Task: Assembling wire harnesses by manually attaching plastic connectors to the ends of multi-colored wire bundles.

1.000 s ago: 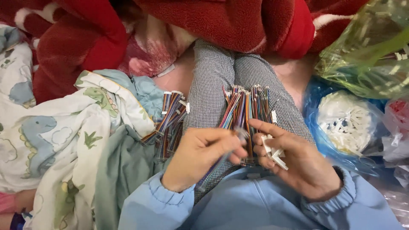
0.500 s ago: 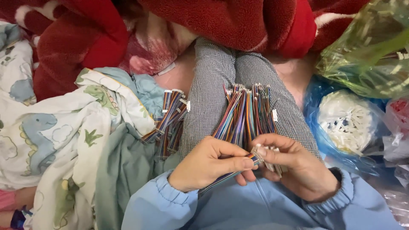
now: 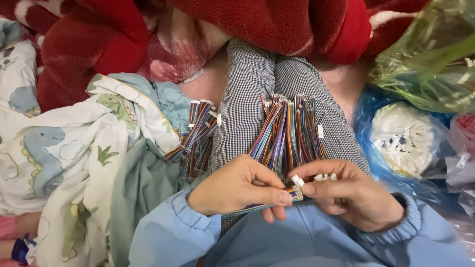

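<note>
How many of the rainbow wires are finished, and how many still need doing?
A smaller pile of coloured wire sets with white plugs lies beside the leg on the blanket; those look finished. The left hand and right hand pinch one wire set at its end. The big bundle on the lap seems left. I can't count them.

Single head-worn view, aimed steeply down over the lap from close range. Left hand (image 3: 237,185) and right hand (image 3: 354,195) low in centre frame, checked trousers (image 3: 257,94) running up and away, red blanket (image 3: 277,24) across the top edge.
</note>
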